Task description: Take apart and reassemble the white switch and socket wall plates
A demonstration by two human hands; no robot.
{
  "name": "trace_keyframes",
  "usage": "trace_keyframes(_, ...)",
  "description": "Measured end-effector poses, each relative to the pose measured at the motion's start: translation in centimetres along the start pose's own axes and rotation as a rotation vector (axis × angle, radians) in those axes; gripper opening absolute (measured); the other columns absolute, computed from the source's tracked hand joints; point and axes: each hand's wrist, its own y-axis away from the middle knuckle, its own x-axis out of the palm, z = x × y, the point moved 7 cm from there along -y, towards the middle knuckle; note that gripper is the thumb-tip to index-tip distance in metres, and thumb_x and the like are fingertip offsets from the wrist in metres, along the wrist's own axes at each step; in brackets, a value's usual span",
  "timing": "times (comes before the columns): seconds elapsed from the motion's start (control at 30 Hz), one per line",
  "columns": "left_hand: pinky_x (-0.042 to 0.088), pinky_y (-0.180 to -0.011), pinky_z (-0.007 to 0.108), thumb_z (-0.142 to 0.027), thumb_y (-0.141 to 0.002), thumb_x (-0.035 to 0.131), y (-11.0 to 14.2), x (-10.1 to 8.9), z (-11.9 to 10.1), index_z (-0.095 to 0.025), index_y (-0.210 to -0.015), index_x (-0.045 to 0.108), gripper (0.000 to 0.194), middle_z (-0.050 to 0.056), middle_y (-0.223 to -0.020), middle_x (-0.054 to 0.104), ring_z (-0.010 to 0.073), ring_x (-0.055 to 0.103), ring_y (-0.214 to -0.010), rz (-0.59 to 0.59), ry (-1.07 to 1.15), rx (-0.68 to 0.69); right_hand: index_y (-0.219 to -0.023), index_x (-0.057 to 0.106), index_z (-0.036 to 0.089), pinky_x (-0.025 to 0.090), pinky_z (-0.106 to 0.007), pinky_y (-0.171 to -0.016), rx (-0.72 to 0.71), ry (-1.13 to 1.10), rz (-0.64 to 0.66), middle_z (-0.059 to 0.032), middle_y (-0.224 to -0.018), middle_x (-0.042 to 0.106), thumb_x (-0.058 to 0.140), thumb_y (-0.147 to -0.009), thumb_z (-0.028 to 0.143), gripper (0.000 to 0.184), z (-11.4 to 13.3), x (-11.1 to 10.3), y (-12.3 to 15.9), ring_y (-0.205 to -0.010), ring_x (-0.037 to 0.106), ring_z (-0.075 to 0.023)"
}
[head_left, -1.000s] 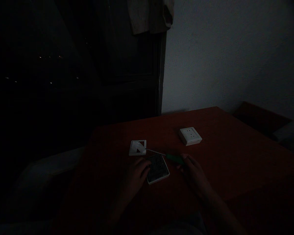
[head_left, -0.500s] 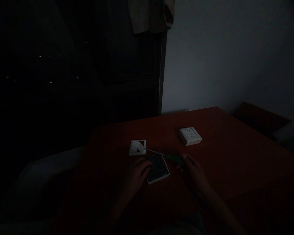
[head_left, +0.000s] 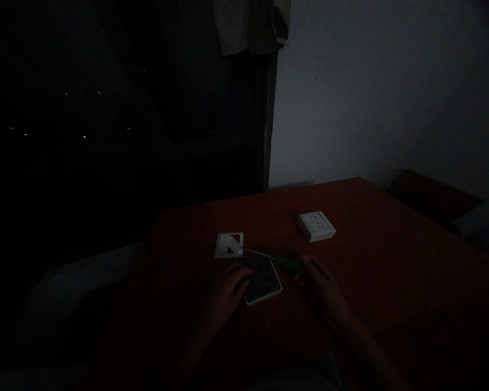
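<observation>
In the dim head view, my right hand point(head_left: 318, 277) is closed around the green handle of a screwdriver point(head_left: 288, 264). Its thin shaft points left, and the tip appears over the edge of a white square cover plate point(head_left: 222, 251) with triangular gaps. Below the shaft lies an opened wall socket point(head_left: 264, 282), dark inside with a white rim. The fingers of my left hand point(head_left: 230, 285) curl over the left side of this socket and hold it against the table; their undersides are hidden.
A complete white wall socket point(head_left: 318, 225) sits on the reddish-brown table point(head_left: 370, 244), to the right and farther back. Behind the table stand a pale wall point(head_left: 370, 98) and a dark window or door frame point(head_left: 269, 125). Cloth point(head_left: 250, 27) hangs above.
</observation>
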Motion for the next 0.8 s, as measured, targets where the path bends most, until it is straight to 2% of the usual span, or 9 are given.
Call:
trace_keyframes(0.23,0.054,-0.08,0.03,-0.009,-0.084,0.057,0.21,0.12,0.29,-0.023,-0.097,0.066,0.021,0.003,-0.1,0.069,0.0183,0.066,-0.091,-0.017,-0.002,0.038,-0.088,0.063,0.02,0.041,-0.022,-0.055,0.04,0.008,-0.01,-0.0004,-0.069,0.065,0.069,-0.073,0.054,0.037,0.04,0.1,0.15,-0.06,0.056,-0.0131)
trace_keyframes(0.4,0.054,-0.083,0.032,-0.009,-0.084,0.057,0.26,0.03,0.32,-0.023,-0.098,0.066,0.021,0.003,-0.102,0.069,0.0183,0.066,-0.092,-0.023,0.012,0.016,-0.087,0.063,0.019,0.042,-0.022,-0.058,0.006,-0.007,0.005,0.0002,-0.069,0.064,0.068,-0.075,0.053,0.036,-0.37,-0.08,-0.21,-0.061,0.055,-0.0123)
trace_keyframes(0.8,0.053,-0.082,0.031,-0.01,-0.085,0.054,0.25,-0.14,0.05,-0.024,-0.095,0.067,0.022,0.002,-0.099,0.069,0.0183,0.066,-0.092,-0.021,0.054,0.014,-0.088,0.064,0.02,0.043,-0.025,-0.055,0.025,0.027,-0.013,-0.0012,-0.072,0.066,0.068,-0.075,0.054,0.036,-0.31,-0.19,-0.14,-0.063,0.059,-0.0165)
